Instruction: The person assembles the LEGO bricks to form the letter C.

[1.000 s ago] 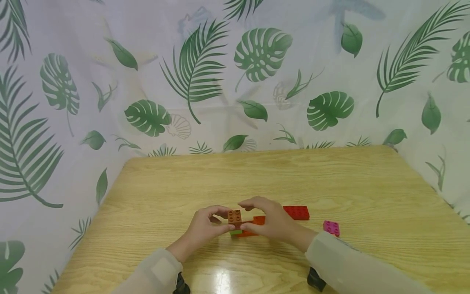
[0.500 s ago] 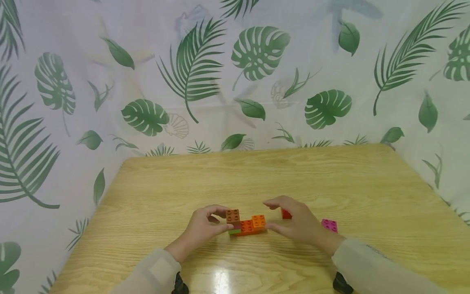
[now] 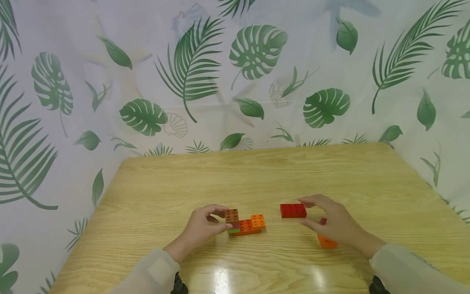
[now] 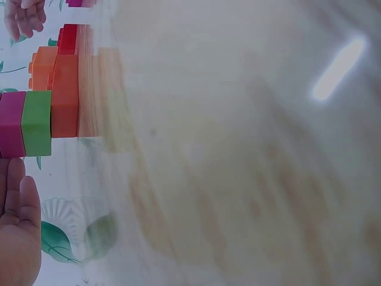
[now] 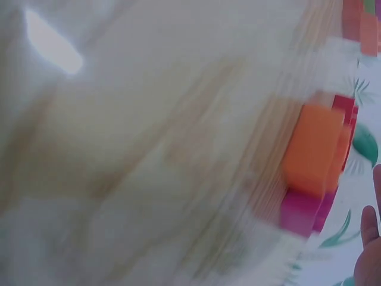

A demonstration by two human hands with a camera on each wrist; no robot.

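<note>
My left hand pinches the left end of a joined group of toy building bricks between thumb and fingers. A brown brick tops that end. Below it, the left wrist view shows a magenta brick and a green brick, attached to a longer red-orange brick. An orange brick sits on the group's right end. My right hand holds nothing, thumb and fingers spread apart, just right of a red brick. It partly covers a loose orange brick and a magenta brick.
The bricks lie on a wood-grain table. A white cloth with green leaf prints hangs behind the table and along its sides.
My right hand has let go of the joined bricks and moved right, past the red brick, toward the loose orange and magenta bricks. My left hand keeps its grip on the stack.
</note>
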